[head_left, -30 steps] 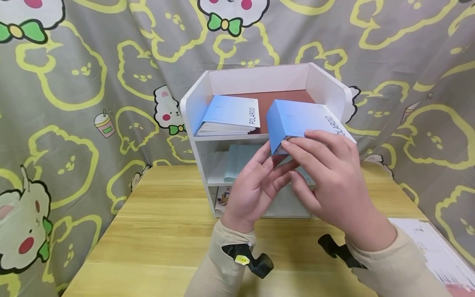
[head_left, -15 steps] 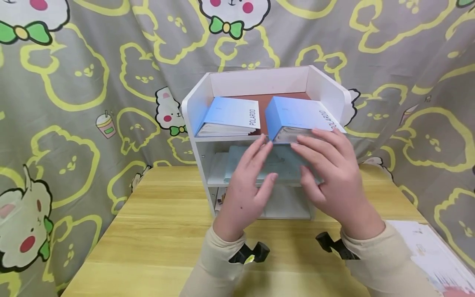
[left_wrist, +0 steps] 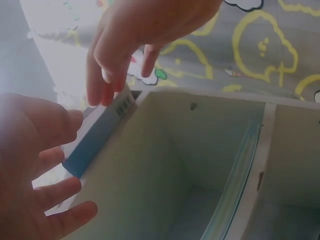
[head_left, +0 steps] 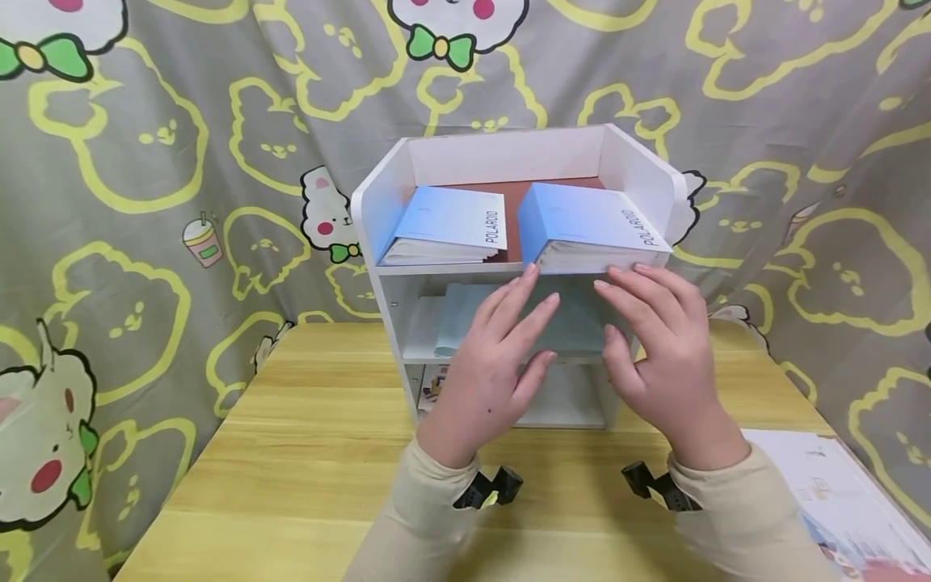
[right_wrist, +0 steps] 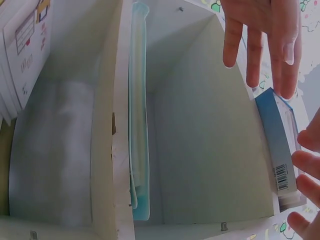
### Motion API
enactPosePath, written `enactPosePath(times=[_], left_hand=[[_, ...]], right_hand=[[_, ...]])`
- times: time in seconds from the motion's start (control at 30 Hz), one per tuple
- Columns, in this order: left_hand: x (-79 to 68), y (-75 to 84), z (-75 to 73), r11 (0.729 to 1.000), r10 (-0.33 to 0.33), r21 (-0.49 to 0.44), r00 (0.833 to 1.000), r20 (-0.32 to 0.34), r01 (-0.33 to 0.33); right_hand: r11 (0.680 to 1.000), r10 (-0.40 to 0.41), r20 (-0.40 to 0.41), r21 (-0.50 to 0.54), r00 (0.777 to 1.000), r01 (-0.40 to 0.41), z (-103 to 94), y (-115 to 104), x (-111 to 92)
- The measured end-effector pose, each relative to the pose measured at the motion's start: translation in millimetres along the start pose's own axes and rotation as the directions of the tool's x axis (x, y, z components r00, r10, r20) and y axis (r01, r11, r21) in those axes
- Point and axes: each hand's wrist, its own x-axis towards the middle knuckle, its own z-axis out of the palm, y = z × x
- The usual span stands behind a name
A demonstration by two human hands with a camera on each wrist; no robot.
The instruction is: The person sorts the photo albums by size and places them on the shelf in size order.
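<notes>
A blue-and-white photo album (head_left: 582,218) marked POLAROID lies on the right part of the top shelf, its page edges facing me. My left hand (head_left: 487,364) has its fingers extended, the tips right at the album's front left corner. Along its front edge are the fingertips of my right hand (head_left: 669,356), fingers nearly straight and thumb apart. In the right wrist view the album's blue underside (right_wrist: 277,142) with a barcode juts slightly past the shelf edge. A matching album (head_left: 451,218) lies at the left of the same shelf.
The white shelf unit (head_left: 391,303) stands on a wooden table (head_left: 305,453). A pale teal folder (head_left: 458,315) lies on its middle shelf, and printed white items (head_left: 432,388) are at bottom left. Papers (head_left: 822,477) lie at the table's right; a patterned curtain (head_left: 240,145) hangs behind.
The album has gone from being held in front of the unit to lying on the top shelf, and has slid farther back. Both hands have loosened from it, fingers now straighter.
</notes>
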Motion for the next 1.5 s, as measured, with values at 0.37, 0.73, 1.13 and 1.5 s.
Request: enactPosePath(times=[0.37, 0.73, 1.13, 1.5], left_hand=[[0.7, -7.2, 7.3, 0.997, -0.070, -0.014, 0.996, 0.062, 0.071], [0.1, -12.8, 15.8, 0.989, -0.147, 0.018, 0.981, 0.128, 0.146], [-9.0, -9.1, 16.8, 0.977, -0.187, -0.076, 0.971, 0.152, 0.200], [-62.4, -11.7, 13.5, 0.847, -0.354, -0.230, 0.830, 0.431, 0.480]], right_hand=[[1.000, 0.019, 0.089, -0.012, 0.996, -0.018, 5.4, 12.9, -1.1], [0.999, 0.030, 0.121, -0.038, 0.992, -0.026, 11.5, 17.8, -4.7], [1.000, 0.011, 0.176, -0.027, 0.984, -0.007, 10.0, 20.1, -10.3], [0.996, 0.083, 0.340, 0.011, 0.937, -0.092, -24.5, 22.8, -49.8]])
